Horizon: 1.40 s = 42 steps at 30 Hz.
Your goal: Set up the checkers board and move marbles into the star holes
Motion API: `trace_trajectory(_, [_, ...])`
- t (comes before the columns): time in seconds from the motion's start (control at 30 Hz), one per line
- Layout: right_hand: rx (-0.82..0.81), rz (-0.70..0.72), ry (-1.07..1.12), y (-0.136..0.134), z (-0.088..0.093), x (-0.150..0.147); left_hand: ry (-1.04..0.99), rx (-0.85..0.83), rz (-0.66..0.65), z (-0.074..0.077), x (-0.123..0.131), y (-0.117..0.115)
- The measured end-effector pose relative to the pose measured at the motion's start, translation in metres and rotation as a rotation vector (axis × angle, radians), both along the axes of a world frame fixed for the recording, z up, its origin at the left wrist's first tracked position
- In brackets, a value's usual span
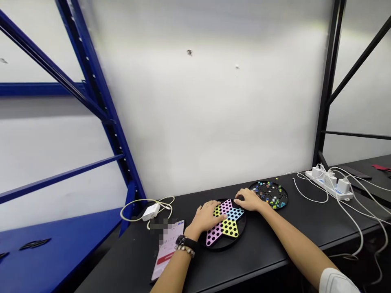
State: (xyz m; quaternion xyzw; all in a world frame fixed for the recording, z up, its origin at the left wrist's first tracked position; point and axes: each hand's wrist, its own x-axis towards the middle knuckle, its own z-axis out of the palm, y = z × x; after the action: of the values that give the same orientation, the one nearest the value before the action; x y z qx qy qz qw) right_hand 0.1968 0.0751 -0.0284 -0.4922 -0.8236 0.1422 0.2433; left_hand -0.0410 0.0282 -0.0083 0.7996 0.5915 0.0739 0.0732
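A Chinese checkers board (230,228) lies on the black table, its star of pink, yellow and blue points full of dark holes inside a round black base. My left hand (208,217) rests over the board's left side, fingers stretched out and thumb lying across the star. At the board's upper right edge is my right hand (249,199), its fingers bent and its thumb apart from them. Nothing shows between them. Just right of that hand sits a round black tray (287,199) with many coloured glass marbles (276,202).
A phone (167,248) showing a timer lies left of the board, by my left forearm. Behind it are a white charger (150,212) and its looped cable. At the right, a power strip (331,183) trails several white cables. A white wall (214,122) rises behind the table.
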Motion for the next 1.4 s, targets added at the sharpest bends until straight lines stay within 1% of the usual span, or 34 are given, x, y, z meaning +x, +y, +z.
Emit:
trace_trajectory(0.1, [0.006, -0.04, 0.032, 0.0, 0.004, 0.005, 0.03, 0.05, 0.053, -0.004, 0.003, 0.003])
trace_trajectory(0.17, [-0.007, -0.024, 0.044, -0.002, 0.005, 0.004, 0.056, 0.132, 0.095, -0.005, 0.006, 0.003])
trace_trajectory(0.23, [-0.036, 0.021, 0.027, -0.006, 0.004, -0.002, 0.065, 0.189, 0.105, -0.006, 0.01, 0.0])
trace_trajectory(0.3, [-0.084, 0.084, -0.025, -0.011, 0.001, -0.011, 0.057, 0.169, 0.054, -0.008, 0.014, -0.003])
trace_trajectory(0.37, [-0.139, 0.145, -0.088, -0.015, -0.002, -0.019, 0.054, 0.11, -0.002, -0.012, 0.019, -0.006])
trace_trajectory(0.43, [-0.179, 0.179, -0.126, -0.018, -0.006, -0.025, 0.062, 0.07, -0.025, -0.015, 0.023, -0.007])
trace_trajectory(0.53, [-0.209, 0.178, -0.133, -0.02, -0.008, -0.028, 0.078, 0.048, -0.03, -0.015, 0.026, -0.008])
trace_trajectory(0.73, [-0.224, 0.175, -0.131, -0.021, -0.007, -0.026, 0.104, 0.016, -0.023, -0.009, 0.028, -0.011])
trace_trajectory(0.97, [-0.222, 0.183, -0.114, -0.02, -0.005, -0.026, 0.09, 0.037, -0.021, -0.012, 0.027, -0.009])
trace_trajectory(1.03, [-0.187, 0.149, -0.08, -0.017, 0.0, -0.022, 0.069, 0.081, -0.035, -0.013, 0.027, -0.009])
trace_trajectory(1.07, [-0.149, 0.111, -0.057, -0.015, 0.003, -0.019, 0.055, 0.111, -0.044, -0.013, 0.027, -0.009])
trace_trajectory(1.13, [-0.044, -0.007, -0.007, -0.009, 0.011, -0.008, 0.026, 0.168, -0.06, -0.012, 0.029, -0.009])
trace_trajectory(1.2, [0.039, -0.13, 0.03, -0.003, 0.018, 0.011, -0.006, 0.218, -0.072, -0.01, 0.031, -0.01])
trace_trajectory(1.23, [0.053, -0.182, 0.039, 0.0, 0.02, 0.023, -0.025, 0.239, -0.08, -0.01, 0.032, -0.011])
trace_trajectory(1.3, [0.027, -0.258, 0.039, 0.005, 0.021, 0.051, -0.067, 0.283, -0.101, -0.01, 0.033, -0.012])
trace_trajectory(1.33, [-0.008, -0.296, 0.029, 0.007, 0.019, 0.065, -0.088, 0.303, -0.114, -0.01, 0.033, -0.011])
trace_trajectory(1.4, [-0.103, -0.315, -0.008, 0.01, 0.011, 0.09, -0.127, 0.338, -0.131, -0.013, 0.033, -0.01])
